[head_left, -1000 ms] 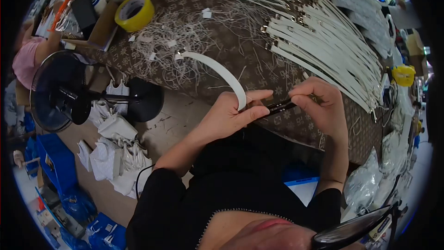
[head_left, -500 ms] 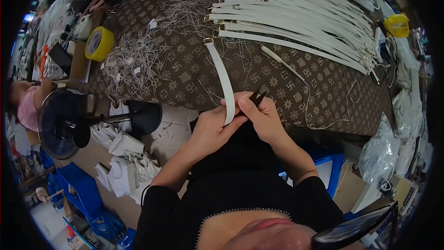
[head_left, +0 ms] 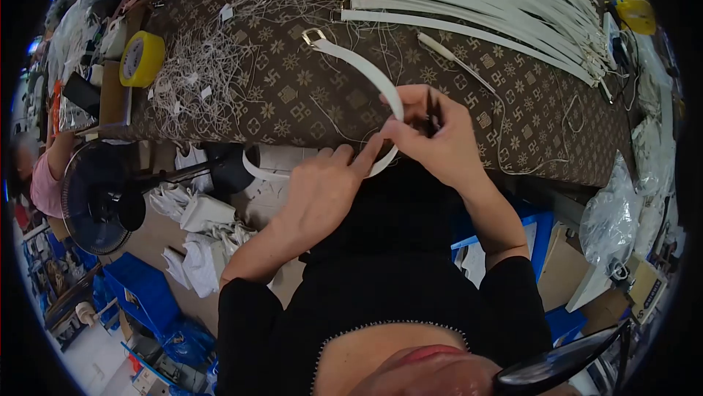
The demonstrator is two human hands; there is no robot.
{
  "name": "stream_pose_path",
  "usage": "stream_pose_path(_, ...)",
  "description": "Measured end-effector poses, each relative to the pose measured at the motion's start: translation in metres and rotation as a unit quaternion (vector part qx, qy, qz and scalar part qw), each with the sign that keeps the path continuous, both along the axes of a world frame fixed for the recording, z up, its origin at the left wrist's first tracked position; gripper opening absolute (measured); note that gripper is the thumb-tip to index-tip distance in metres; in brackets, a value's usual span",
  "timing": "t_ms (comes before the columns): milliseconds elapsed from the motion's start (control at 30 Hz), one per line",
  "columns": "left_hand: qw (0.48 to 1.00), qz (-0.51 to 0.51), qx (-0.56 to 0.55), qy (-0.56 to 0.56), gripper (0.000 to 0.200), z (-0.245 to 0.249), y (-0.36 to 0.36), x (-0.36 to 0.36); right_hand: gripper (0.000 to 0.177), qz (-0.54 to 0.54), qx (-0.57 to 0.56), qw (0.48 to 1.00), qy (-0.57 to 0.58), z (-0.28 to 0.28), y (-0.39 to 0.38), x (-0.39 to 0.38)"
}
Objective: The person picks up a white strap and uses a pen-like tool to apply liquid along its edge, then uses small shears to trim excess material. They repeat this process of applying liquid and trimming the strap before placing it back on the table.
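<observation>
Near the table [head_left: 527,118] edge, a white strap [head_left: 359,63] and dark tool [head_left: 433,109] are held in the right hand [head_left: 436,132], fingers closed; the strap is overlapped by the left hand [head_left: 322,187], its bent fingers' grip unclear. Beyond, tangled threads [head_left: 201,63], tape [head_left: 151,59] and a pale-handled awl [head_left: 437,46] are scattered before stacked straps [head_left: 469,1].

white strap [head_left: 359,64], brown flower-patterned cloth [head_left: 293,88]

Curved white strap [head_left: 364,66], metal-buckled
</observation>
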State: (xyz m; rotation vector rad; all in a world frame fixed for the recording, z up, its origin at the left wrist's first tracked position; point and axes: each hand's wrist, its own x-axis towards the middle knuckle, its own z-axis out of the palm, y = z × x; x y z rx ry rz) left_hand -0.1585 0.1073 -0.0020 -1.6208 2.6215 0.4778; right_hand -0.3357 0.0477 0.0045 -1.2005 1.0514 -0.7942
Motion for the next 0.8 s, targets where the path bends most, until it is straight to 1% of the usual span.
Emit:
stream_pose_path(67, 0.987, 0.069, 0.003, 0.146, 0.043, -0.001, -0.002, 0.001, 0.023, -0.045, -0.027, 0.996, -0.069, 0.003, 0.013, -0.007)
stream_pose_path(100, 0.987, 0.071, 0.009, 0.147, 0.043, 0.0, -0.003, 0.002, 0.02, -0.077, -0.049, 0.99, -0.108, 0.001, 0.021, -0.011)
stream_pose_path(133, 0.968, 0.078, 0.08, 0.226, 0.039, 0.001, -0.005, 0.004, 0.018, -0.097, -0.067, 0.986, -0.117, -0.004, 0.028, -0.015)
stream_pose_path(167, 0.938, 0.082, 0.149, 0.302, 0.037, 0.001, -0.007, 0.004, 0.017, -0.109, -0.054, 0.982, -0.147, -0.007, 0.035, -0.022)
stream_pose_path(200, 0.937, 0.08, 0.151, 0.304, 0.037, -0.002, -0.008, 0.002, 0.016, -0.122, -0.043, 0.976, -0.177, -0.01, 0.042, -0.03)
stream_pose_path(233, 0.901, 0.096, 0.173, 0.385, 0.032, -0.008, -0.008, 0.0, 0.016, -0.155, -0.028, 0.965, -0.209, -0.015, 0.049, -0.034)
stream_pose_path(267, 0.858, 0.111, 0.196, 0.461, 0.028, -0.012, -0.008, -0.002, 0.016, -0.159, -0.027, 0.965, -0.206, -0.016, 0.057, -0.038)
stream_pose_path(300, 0.858, 0.107, 0.202, 0.461, 0.028, -0.013, -0.008, -0.003, 0.017, -0.198, -0.011, 0.96, -0.198, -0.016, 0.066, -0.04)
stream_pose_path(333, 0.811, 0.102, 0.294, 0.496, 0.026, -0.014, -0.008, -0.002, 0.018, -0.237, 0.006, 0.953, -0.19, -0.018, 0.076, -0.043)
stream_pose_path(367, 0.753, 0.098, 0.383, 0.526, 0.024, -0.016, -0.007, -0.001, 0.026, -0.26, 0.023, 0.951, -0.168, -0.025, 0.088, -0.047)
stream_pose_path(400, 0.749, 0.096, 0.392, 0.524, 0.024, -0.021, -0.006, -0.002, 0.026, -0.267, 0.029, 0.949, -0.164, -0.032, 0.1, -0.051)
stream_pose_path(467, 0.672, 0.126, 0.481, 0.549, 0.023, -0.034, -0.005, -0.003, 0.036, -0.278, 0.16, 0.943, -0.084, -0.042, 0.12, -0.058)
stream_pose_path(500, 0.667, 0.127, 0.493, 0.544, 0.023, -0.037, -0.006, -0.004, 0.037, -0.278, 0.219, 0.933, -0.071, -0.04, 0.122, -0.055)
stream_pose_path(533, 0.666, 0.131, 0.512, 0.526, 0.024, -0.038, -0.009, -0.005, 0.037, -0.284, 0.228, 0.928, -0.07, -0.044, 0.126, -0.061)
stream_pose_path(567, 0.666, 0.135, 0.529, 0.508, 0.024, -0.039, -0.01, -0.005, 0.036, -0.184, 0.303, 0.935, -0.028, -0.05, 0.131, -0.073)
stream_pose_path(600, 0.664, 0.137, 0.536, 0.503, 0.024, -0.042, -0.009, -0.006, 0.035, -0.078, 0.372, 0.925, 0.011, -0.054, 0.135, -0.083)
stream_pose_path(633, 0.664, 0.136, 0.531, 0.508, 0.024, -0.046, -0.008, -0.008, 0.031, 0.015, 0.351, 0.934, 0.064, -0.054, 0.139, -0.09)
stream_pose_path(667, 0.665, 0.136, 0.526, 0.513, 0.024, -0.048, -0.007, -0.008, 0.031, 0.015, 0.355, 0.933, 0.061, -0.054, 0.14, -0.098)
stream_pose_path(700, 0.665, 0.138, 0.528, 0.51, 0.024, -0.05, -0.006, -0.008, 0.029, 0.099, 0.34, 0.926, 0.132, -0.052, 0.138, -0.107)
stream_pose_path(733, 0.668, 0.141, 0.524, 0.508, 0.024, -0.052, -0.006, -0.008, 0.028, 0.182, 0.317, 0.908, 0.202, -0.049, 0.134, -0.111)
stream_pose_path(767, 0.672, 0.144, 0.521, 0.506, 0.023, -0.053, -0.007, -0.008, 0.028, 0.183, 0.317, 0.909, 0.201, -0.044, 0.129, -0.112)
stream_pose_path(800, 0.672, 0.145, 0.521, 0.506, 0.023, -0.054, -0.008, -0.008, 0.029, 0.131, 0.296, 0.933, 0.156, -0.039, 0.122, -0.112)
